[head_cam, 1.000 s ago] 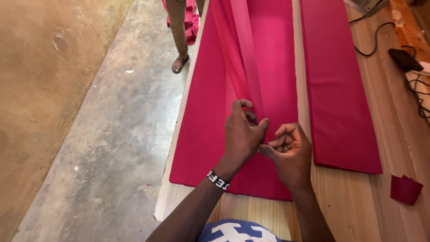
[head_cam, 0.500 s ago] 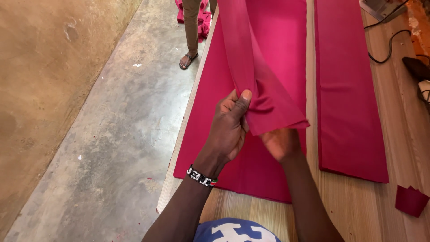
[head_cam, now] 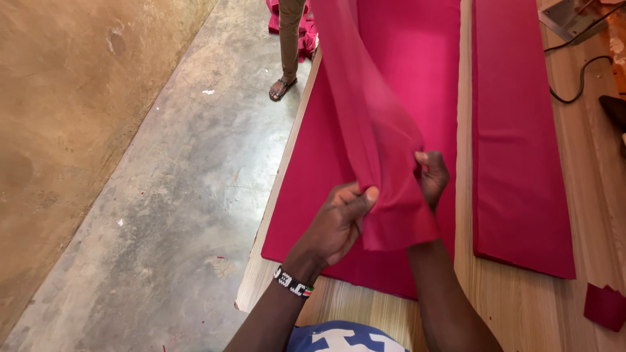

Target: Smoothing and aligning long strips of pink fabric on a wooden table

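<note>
A long strip of crimson fabric (head_cam: 378,130) hangs lifted above the wooden table (head_cam: 515,306). My left hand (head_cam: 339,225), with a beaded wristband, pinches the strip's near left edge between thumb and fingers. Partly hidden behind the cloth, my right hand (head_cam: 432,177) grips the right edge a little higher. Beneath the lifted strip a wide crimson fabric panel (head_cam: 313,195) lies flat on the table.
A second folded crimson panel (head_cam: 518,143) lies to the right, and a small crimson scrap (head_cam: 604,305) sits at the near right. A black cable (head_cam: 577,78) runs across the far right. Another person's sandalled foot (head_cam: 282,88) stands on the concrete floor (head_cam: 169,195) left of the table.
Both hands have raised the fabric strip off the flat panel and spread its end apart; a second ago they were pinching it low against the table.
</note>
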